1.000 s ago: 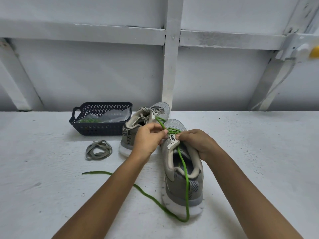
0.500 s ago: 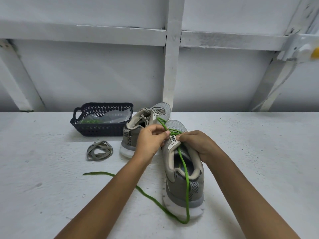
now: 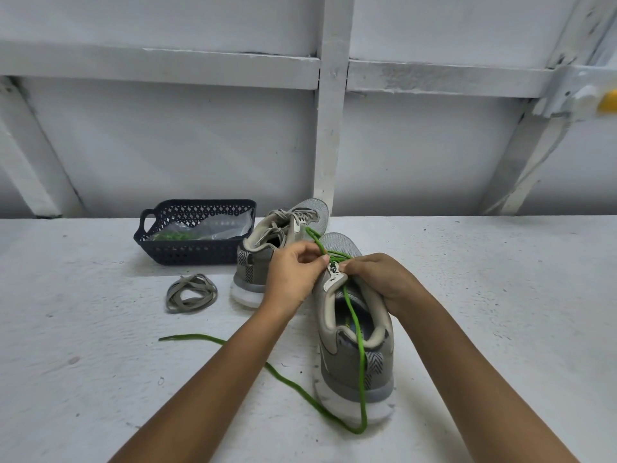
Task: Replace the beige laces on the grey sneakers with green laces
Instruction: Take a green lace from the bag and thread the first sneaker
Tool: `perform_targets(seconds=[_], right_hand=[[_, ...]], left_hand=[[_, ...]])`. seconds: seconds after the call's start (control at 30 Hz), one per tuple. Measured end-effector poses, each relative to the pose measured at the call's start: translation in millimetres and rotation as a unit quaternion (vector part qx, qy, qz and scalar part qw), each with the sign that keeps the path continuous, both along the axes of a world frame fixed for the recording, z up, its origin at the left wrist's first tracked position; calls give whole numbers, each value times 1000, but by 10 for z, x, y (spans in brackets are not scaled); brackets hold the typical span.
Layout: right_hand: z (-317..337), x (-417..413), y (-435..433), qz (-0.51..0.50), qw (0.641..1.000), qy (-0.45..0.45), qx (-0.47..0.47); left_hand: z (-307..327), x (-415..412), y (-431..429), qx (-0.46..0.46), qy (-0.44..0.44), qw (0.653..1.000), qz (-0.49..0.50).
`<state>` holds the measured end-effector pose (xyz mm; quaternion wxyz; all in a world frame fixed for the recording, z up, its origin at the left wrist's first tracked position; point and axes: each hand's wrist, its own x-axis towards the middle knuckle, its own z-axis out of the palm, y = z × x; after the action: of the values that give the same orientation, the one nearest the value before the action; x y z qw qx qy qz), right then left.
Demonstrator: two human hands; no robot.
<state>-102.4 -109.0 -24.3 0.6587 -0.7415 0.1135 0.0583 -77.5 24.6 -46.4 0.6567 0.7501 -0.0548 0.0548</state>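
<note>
Head camera, looking down on a white table (image 3: 100, 379): a green lace (image 3: 361, 379) trails across the surface nearest the viewer, loops past the heel of the near sneaker (image 3: 350, 369) and runs up over its opening to the tongue. That grey shoe stands heel toward the camera, its toe pointing away. At the top of the tongue the left hand (image 3: 293, 275) pinches the green lace between thumb and fingertips, while the right hand (image 3: 380, 279) curls its fingers round the shoe's collar beside it. To the left lies a coiled beige lace (image 3: 192, 293). Just behind the hands stands the far sneaker (image 3: 263, 259), laced in beige. Beside it, a dark basket (image 3: 187, 253) holds a clear bag (image 3: 213, 227) with green laces inside, near the white wall (image 3: 200, 145).
</note>
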Motion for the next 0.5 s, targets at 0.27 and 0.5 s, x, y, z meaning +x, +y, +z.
perform_targets(seconds=[0.27,0.5], right_hand=[[-31,8,20,-3,997,-7,-74],[-28,18,41,35,984,-38,-171]], left_hand=[[48,-7,12,144,-29,989,-10],[142,-169,80,194,11,974,-118]])
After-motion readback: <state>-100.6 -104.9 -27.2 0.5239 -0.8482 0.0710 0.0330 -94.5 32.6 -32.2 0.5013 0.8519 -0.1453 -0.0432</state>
